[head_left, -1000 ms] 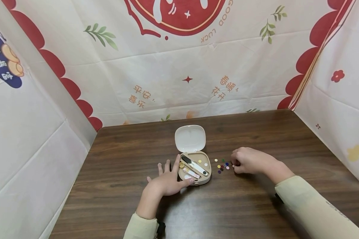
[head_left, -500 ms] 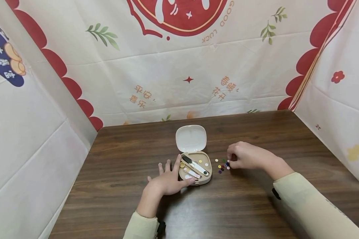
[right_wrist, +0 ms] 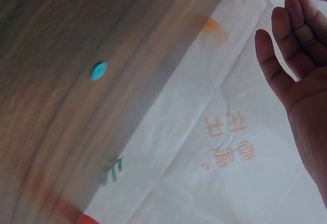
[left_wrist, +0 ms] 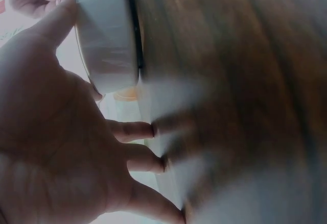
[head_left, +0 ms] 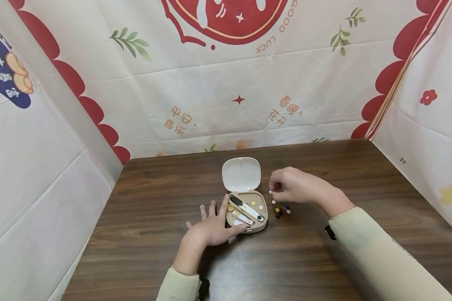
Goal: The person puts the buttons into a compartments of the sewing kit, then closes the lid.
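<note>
In the head view, I have the left hand (head_left: 210,233) spread wide, with thumb and index finger against the edge of the sewing box (head_left: 258,228), whose lid (head_left: 241,174) is tipped back. The right hand (head_left: 299,186) is narrowed to a pinch on a small white button (head_left: 270,192), just right of the box's back corner. More loose buttons (head_left: 277,210) lie on the table (head_left: 165,184) below that hand; a yellow button (head_left: 253,203) sits inside the box beside the black-and-white tool (head_left: 252,210). I judge the step to be a carry, so I'd want a light, steady pinch, the wrist high enough to clear the rim, and a low release so the button doesn't bounce.

In the left wrist view, I see the thumb at the box's front wall and the other fingertips down on the table. That looks like a sound brace; pressing harder could make the box slide.

In the right wrist view, the fingertips meet near the picture's edge; I can't judge the grip well. A turquoise button (right_wrist: 98,70) lies apart on the table, worth not brushing.
</note>
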Available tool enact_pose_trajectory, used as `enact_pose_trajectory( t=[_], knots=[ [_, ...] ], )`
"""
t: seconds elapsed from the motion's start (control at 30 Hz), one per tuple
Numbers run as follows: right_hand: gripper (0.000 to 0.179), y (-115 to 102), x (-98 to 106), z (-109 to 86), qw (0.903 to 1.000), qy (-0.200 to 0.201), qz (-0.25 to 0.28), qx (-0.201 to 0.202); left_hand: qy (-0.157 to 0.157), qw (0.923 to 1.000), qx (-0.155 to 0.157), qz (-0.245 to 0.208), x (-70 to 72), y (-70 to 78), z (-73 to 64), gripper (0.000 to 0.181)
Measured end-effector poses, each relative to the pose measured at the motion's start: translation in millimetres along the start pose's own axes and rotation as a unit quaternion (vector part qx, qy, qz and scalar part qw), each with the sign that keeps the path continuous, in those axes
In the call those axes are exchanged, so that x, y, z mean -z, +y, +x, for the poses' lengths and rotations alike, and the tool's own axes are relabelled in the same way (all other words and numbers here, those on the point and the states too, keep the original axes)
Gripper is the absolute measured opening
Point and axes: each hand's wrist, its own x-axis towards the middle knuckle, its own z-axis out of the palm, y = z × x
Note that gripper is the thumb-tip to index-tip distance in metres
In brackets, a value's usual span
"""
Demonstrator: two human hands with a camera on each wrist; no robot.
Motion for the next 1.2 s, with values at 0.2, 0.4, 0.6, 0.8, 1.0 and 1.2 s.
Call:
enact_pose_trajectory(
  t=[0.2,0.4,0.6,0.8,1.0,1.2],
  knots=[
    [0.014,-11.6,2.7,13.3,1.0,0.001,0.009,0.002,0.0,1.0,-0.001,0.0,-1.6,-0.3,-0.1,0.103],
    [0.013,-19.8,-0.2,21.4,0.9998,-0.007,0.017,0.005,0.0,1.0,-0.003,0.002,-3.6,-1.1,0.1,0.103],
    [0.01,-24.2,-7.2,22.8,0.9996,-0.025,0.015,0.003,-0.003,1.0,-0.003,0.003,-3.6,-0.7,0.8,0.104],
    [0.007,-27.7,-15.3,19.9,0.9993,-0.037,0.008,0.002,-0.007,1.0,-0.003,0.002,-3.1,-0.4,0.9,0.104],
    [0.01,-29.0,-20.7,17.2,0.999,-0.045,-0.002,-0.002,-0.01,0.9999,-0.002,0.001,-2.0,-0.2,0.3,0.104],
    [0.013,-32.9,-25.4,17.4,0.9981,-0.059,-0.017,0.001,-0.012,0.9999,0.001,0.003,-0.3,-0.8,-0.3,0.104]
  ],
)
